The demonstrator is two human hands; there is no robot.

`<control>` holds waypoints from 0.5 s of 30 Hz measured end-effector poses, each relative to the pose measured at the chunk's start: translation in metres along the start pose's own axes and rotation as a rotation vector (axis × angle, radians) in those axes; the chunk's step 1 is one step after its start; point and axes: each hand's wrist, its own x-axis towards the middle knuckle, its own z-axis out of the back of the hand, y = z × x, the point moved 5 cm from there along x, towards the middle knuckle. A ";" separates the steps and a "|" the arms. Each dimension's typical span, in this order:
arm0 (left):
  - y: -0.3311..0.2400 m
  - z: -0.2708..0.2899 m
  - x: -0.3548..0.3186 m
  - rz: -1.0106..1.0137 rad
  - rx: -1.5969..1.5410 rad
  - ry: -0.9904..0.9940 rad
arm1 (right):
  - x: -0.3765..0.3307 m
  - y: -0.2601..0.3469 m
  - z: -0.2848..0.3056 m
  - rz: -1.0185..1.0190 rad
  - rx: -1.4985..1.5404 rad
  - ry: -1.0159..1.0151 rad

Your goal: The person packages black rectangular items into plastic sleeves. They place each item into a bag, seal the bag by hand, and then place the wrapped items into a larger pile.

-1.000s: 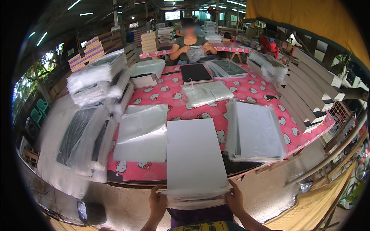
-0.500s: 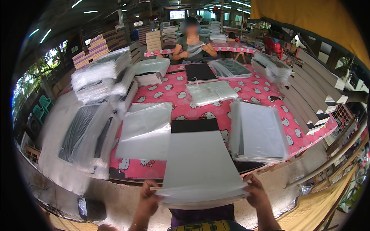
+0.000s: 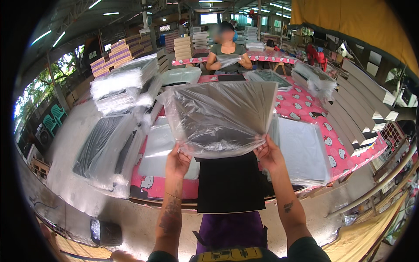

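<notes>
A flat, plastic-bagged panel point(image 3: 222, 115), greyish-brown under the film, is raised over the table and tilted. My left hand point(image 3: 178, 161) pinches its near left corner. With fingers closed, my right hand point(image 3: 268, 151) grips the near right corner, where the film gathers into creases. Beneath it a black board point(image 3: 231, 185) lies at the table's near edge, partly hidden by the raised panel. To its left, pale plastic-covered sheets point(image 3: 163, 150) lie flat. A stack of white panels in clear plastic point(image 3: 301, 148) sits to its right.
Wrapped panels pile up at the left point(image 3: 124, 85). Long grey-brown stacks point(image 3: 349, 109) line the right side of the pink patterned table point(image 3: 334, 135). Across from me a person point(image 3: 229, 54) handles clear plastic. A dark bin-like object point(image 3: 107, 231) stands on the floor at left.
The panel, flat with its white face up at the near edge, has been lifted away from me and tilted. The black board beneath now shows. Both hands moved up and forward, still holding it.
</notes>
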 end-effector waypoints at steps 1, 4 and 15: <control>0.012 0.034 0.003 0.032 -0.004 -0.090 | 0.004 -0.013 0.022 -0.020 0.019 -0.059; 0.035 0.114 -0.003 0.075 0.241 -0.168 | 0.001 -0.051 0.093 -0.105 -0.085 -0.201; 0.034 -0.083 -0.020 -0.453 0.670 0.105 | -0.034 -0.003 0.041 0.337 -0.912 -0.181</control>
